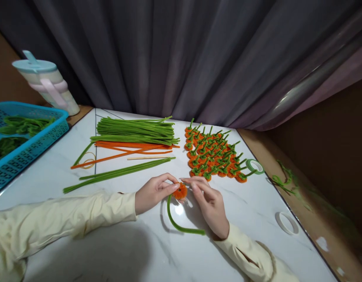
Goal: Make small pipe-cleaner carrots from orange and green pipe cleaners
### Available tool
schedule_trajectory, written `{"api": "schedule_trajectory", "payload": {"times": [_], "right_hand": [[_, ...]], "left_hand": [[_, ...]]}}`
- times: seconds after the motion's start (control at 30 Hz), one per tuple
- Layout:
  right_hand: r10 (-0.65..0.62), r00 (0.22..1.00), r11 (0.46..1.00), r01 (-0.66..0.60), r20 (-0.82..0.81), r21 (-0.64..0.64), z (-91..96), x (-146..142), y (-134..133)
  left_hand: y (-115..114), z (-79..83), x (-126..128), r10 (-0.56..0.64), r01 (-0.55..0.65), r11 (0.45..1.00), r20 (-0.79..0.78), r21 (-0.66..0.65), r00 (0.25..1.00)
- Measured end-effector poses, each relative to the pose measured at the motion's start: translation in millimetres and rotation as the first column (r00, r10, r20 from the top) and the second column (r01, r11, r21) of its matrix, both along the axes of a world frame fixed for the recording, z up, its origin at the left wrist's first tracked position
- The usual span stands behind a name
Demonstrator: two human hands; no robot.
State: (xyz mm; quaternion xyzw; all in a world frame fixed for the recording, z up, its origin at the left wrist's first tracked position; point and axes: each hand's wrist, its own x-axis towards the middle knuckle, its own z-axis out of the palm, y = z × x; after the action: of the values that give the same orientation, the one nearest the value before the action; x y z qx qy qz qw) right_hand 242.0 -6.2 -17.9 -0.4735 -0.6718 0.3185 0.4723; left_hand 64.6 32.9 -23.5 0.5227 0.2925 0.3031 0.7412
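Note:
A small orange pipe-cleaner pumpkin [180, 191] sits between my two hands on the white marble table [80, 250]. My left hand [153, 193] pinches its left side with fingers closed. My right hand [208, 201] pinches its right side, fingers bent over it. A green pipe cleaner [176, 223] curves from the pumpkin down toward my right wrist. Just beyond lies a cluster of several finished orange pumpkins with green stems [214, 154].
Bundles of green pipe cleaners [136, 131] and orange ones [130, 149] lie at centre left, with more green ones [119, 172] nearer me. A green tape roll [255, 166], a white ring [287, 223], a blue basket [28, 145] and a jug [48, 84] surround them.

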Motion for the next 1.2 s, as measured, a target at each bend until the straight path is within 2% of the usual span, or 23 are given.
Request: {"api": "schedule_trajectory", "payload": {"times": [0.13, 0.23, 0.4, 0.7, 0.8, 1.0, 1.2], "right_hand": [[-0.049, 0.999, 0.995, 0.051, 0.023, -0.091, 1.5, 0.1, -2.0], [0.028, 0.99, 0.994, -0.013, 0.139, -0.11, 0.8, -2.2, -3.5], [0.178, 0.946, 0.982, -0.156, 0.272, -0.103, 0.2, -5.3, -4.5], [0.211, 0.927, 0.977, -0.206, 0.31, -0.047, 2.0, -3.9, -5.5], [0.214, 0.93, 0.977, -0.208, 0.3, -0.05, 3.3, -4.1, -5.0], [0.225, 0.94, 0.972, -0.197, 0.257, -0.127, 2.2, -5.0, -2.7], [0.257, 0.94, 0.958, -0.218, 0.223, -0.187, -0.3, -5.3, -0.8]], "left_hand": [[-1.4, -0.9, -0.5, 0.022, -0.015, 0.997, -0.088, 0.076, 0.996], [-1.7, -0.8, -1.3, 0.031, -0.007, 0.986, -0.143, 0.166, 0.989], [-3.1, 0.7, -2.9, 0.036, 0.02, 0.958, -0.191, 0.285, 0.981], [-6.1, 4.0, -4.0, 0.024, 0.076, 0.912, -0.238, 0.402, 0.971], [-5.8, 4.1, -4.0, 0.012, 0.075, 0.926, -0.227, 0.369, 0.974], [-2.3, -1.0, -3.3, -0.031, 0.061, 0.983, -0.164, 0.176, 0.986], [-2.2, -2.5, -4.3, -0.052, 0.079, 0.985, -0.176, 0.151, 0.983]]}}
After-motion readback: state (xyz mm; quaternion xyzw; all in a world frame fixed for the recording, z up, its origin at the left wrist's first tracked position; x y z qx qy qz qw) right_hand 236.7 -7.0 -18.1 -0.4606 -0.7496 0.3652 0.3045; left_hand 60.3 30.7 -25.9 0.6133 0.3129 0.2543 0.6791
